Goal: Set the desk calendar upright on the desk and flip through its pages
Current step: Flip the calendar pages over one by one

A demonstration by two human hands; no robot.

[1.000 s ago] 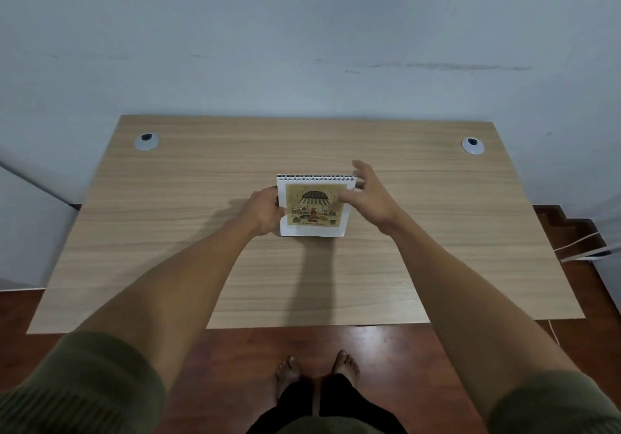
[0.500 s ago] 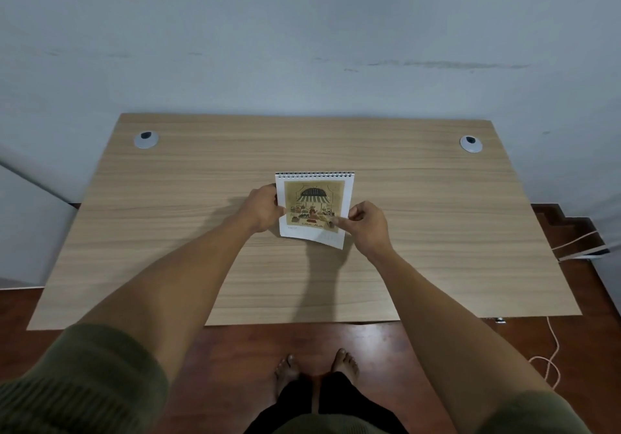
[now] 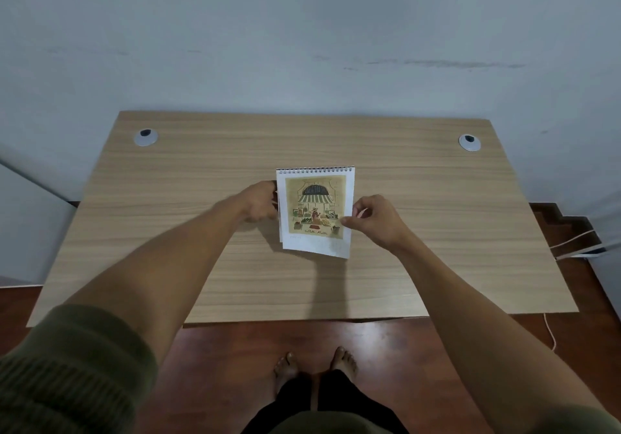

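Lifting calendar page [image 3: 316, 212], further than before

You have bare desk [image 3: 420, 232] on every side of the calendar [image 3: 316, 212], which stands mid-desk with your left hand [image 3: 258, 203] at its left edge and your right hand [image 3: 376, 220] at its right. Two grommets [image 3: 145, 137] sit flush in the far corners, well apart from it. The wall [image 3: 302, 47] closes off the desk's far edge.

The desk [image 3: 437, 232] in the middle of the frame is light brown with thin wood lines. The calendar [image 3: 316, 212] page is white with a yellow picture and a striped roof. 2 sleeves [image 3: 67, 373] at the bottom corners are dark green. The floor [image 3: 235, 366] is red-brown.
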